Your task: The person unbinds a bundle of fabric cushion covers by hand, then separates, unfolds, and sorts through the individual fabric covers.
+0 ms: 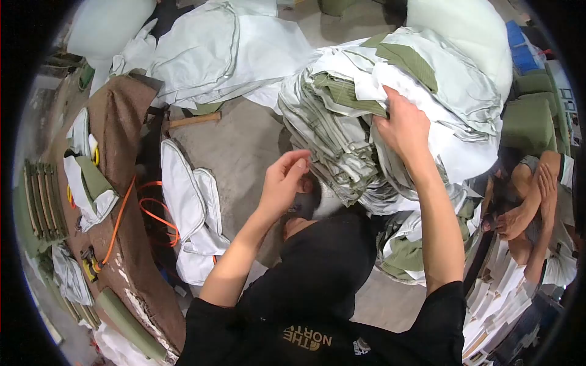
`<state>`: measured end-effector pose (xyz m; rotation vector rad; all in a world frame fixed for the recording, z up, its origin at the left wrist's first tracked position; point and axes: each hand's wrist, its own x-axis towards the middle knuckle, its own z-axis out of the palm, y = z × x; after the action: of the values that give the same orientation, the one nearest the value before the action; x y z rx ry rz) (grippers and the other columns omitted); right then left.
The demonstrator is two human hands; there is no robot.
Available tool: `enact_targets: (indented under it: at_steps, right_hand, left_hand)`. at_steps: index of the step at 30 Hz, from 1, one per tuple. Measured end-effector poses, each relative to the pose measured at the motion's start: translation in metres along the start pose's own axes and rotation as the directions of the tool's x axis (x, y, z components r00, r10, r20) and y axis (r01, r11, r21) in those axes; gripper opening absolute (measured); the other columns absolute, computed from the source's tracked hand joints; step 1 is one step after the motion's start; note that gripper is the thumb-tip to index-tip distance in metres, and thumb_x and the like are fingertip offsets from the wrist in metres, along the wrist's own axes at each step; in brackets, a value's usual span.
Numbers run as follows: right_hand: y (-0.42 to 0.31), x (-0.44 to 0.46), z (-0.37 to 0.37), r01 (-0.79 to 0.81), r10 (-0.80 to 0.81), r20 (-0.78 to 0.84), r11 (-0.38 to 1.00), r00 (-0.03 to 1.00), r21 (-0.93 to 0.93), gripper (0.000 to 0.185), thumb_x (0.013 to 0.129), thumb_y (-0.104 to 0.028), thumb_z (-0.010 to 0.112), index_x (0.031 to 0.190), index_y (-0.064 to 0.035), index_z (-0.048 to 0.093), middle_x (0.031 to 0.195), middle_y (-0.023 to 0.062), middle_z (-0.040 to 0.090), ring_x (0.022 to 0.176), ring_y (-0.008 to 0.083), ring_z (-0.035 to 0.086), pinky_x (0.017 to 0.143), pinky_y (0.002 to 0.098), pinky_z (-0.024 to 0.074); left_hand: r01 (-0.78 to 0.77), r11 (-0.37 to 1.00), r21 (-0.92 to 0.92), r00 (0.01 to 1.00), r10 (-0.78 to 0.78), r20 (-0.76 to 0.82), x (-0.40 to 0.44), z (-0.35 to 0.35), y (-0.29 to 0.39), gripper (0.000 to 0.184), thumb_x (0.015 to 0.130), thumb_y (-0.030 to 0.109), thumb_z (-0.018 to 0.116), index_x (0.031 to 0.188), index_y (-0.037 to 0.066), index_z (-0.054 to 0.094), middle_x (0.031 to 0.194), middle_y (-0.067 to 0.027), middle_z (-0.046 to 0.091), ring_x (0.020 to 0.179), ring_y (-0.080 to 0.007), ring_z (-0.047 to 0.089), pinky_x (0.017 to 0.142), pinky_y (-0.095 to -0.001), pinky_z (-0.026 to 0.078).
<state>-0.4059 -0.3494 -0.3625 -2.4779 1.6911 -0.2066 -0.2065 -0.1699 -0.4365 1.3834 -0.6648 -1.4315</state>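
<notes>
A thick pile of folded white and green fabric covers (342, 137) rises in front of me, its layered edges facing left. My right hand (404, 125) is at the top of this pile, thumb and fingers closed on the edge of a green and white fabric piece (357, 97). To the left of the pile, my left hand (284, 186) hangs in the air above my knee. Its fingers are curled in with the thumb against them, and nothing shows in them. A second green and white fabric bundle (406, 256) lies lower, beneath my right forearm.
A brown-covered bench (116, 140) runs along the left, with an orange hose (119, 222) over it. White fabric covers (195, 213) lean beside it, and more white fabric (207, 52) lies at the back. Another person's hands (519, 219) are at the right.
</notes>
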Motion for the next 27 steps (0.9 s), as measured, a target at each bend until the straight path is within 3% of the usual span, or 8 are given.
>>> enact_targets:
  at_steps: [5,10,13,17,21,22,25,27]
  right_hand:
    - [0.017,0.006,-0.007,-0.153,0.153,0.008,0.982,0.988,0.107,0.041,0.081,-0.030,0.062,0.119,-0.0139,0.062,0.092,0.0182,0.070,0.090,0.0393,0.066,0.078,0.0497,0.0509]
    - [0.047,0.007,0.011,-0.184,0.213,-0.121,0.959,0.970,0.214,0.032,0.083,-0.028,0.060,0.112,-0.0132,0.065,0.084,0.0182,0.069,0.083,0.0412,0.064,0.073,0.0497,0.0488]
    - [0.053,0.010,0.010,-0.199,0.250,-0.124,0.925,0.960,0.325,0.030,0.083,-0.028,0.061,0.108,-0.0118,0.066,0.081,0.0175,0.068,0.080,0.0399,0.064,0.072,0.0477,0.0484]
    - [0.057,0.012,0.010,-0.239,0.313,-0.086,0.852,0.946,0.467,0.028,0.084,-0.028,0.062,0.105,-0.0103,0.069,0.080,0.0166,0.068,0.076,0.0373,0.064,0.070,0.0439,0.0479]
    - [0.075,0.019,0.018,-0.232,0.338,-0.090,0.794,0.937,0.562,0.029,0.084,-0.029,0.061,0.104,-0.0101,0.071,0.077,0.0168,0.068,0.072,0.0331,0.064,0.068,0.0401,0.0476]
    - [0.078,0.020,0.017,-0.245,0.347,-0.077,0.785,0.935,0.569,0.029,0.084,-0.029,0.060,0.104,-0.0101,0.071,0.077,0.0170,0.068,0.071,0.0322,0.064,0.068,0.0395,0.0475]
    - [0.079,0.019,-0.001,-0.285,0.350,-0.048,0.829,0.936,0.482,0.030,0.084,-0.030,0.060,0.103,-0.0090,0.072,0.073,0.0169,0.066,0.069,0.0289,0.063,0.068,0.0378,0.0471]
    - [0.086,0.017,0.005,-0.227,0.347,-0.108,0.786,0.932,0.575,0.030,0.085,-0.030,0.061,0.102,-0.0077,0.071,0.074,0.0172,0.067,0.069,0.0290,0.063,0.068,0.0375,0.0472]
  left_hand:
    - [-0.063,0.996,-0.056,0.998,0.064,0.019,0.033,0.024,0.033,0.039,0.101,0.025,0.052,0.134,0.004,0.052,0.122,-0.0088,0.061,0.105,-0.0157,0.062,0.089,-0.0287,0.047]
    - [0.032,0.877,-0.480,0.994,-0.078,-0.075,0.079,0.066,0.048,0.058,0.097,0.021,0.057,0.144,0.001,0.032,0.132,-0.0167,0.050,0.114,-0.0261,0.058,0.097,-0.0341,0.047]
    - [0.027,0.832,-0.554,0.991,-0.093,-0.092,0.094,0.087,0.048,0.060,0.096,0.024,0.058,0.145,0.001,0.031,0.134,-0.0155,0.048,0.117,-0.0263,0.054,0.099,-0.0350,0.045]
    - [0.064,0.893,-0.446,0.983,-0.133,-0.124,0.102,0.090,0.051,0.062,0.094,0.022,0.060,0.145,0.000,0.033,0.135,-0.0115,0.047,0.119,-0.0237,0.051,0.099,-0.0344,0.045]
    - [-0.175,0.984,-0.013,0.962,0.168,-0.215,0.088,0.100,0.060,0.068,0.092,0.025,0.061,0.145,-0.007,0.031,0.139,-0.0222,0.047,0.119,-0.0246,0.054,0.099,-0.0362,0.042]
    - [-0.110,0.992,0.067,0.968,0.122,-0.218,0.090,0.100,0.053,0.071,0.091,0.026,0.063,0.145,-0.008,0.031,0.141,-0.0246,0.045,0.120,-0.0256,0.054,0.101,-0.0368,0.041]
    - [0.045,0.998,0.051,0.973,-0.032,-0.231,0.076,0.104,0.055,0.068,0.089,0.030,0.065,0.143,-0.002,0.038,0.126,-0.0101,0.052,0.108,-0.0188,0.050,0.087,-0.0342,0.044]
    - [0.157,0.976,-0.153,0.956,-0.189,-0.225,0.065,0.100,0.051,0.065,0.089,0.035,0.063,0.140,0.001,0.041,0.113,-0.0073,0.057,0.094,-0.0152,0.055,0.075,-0.0301,0.043]
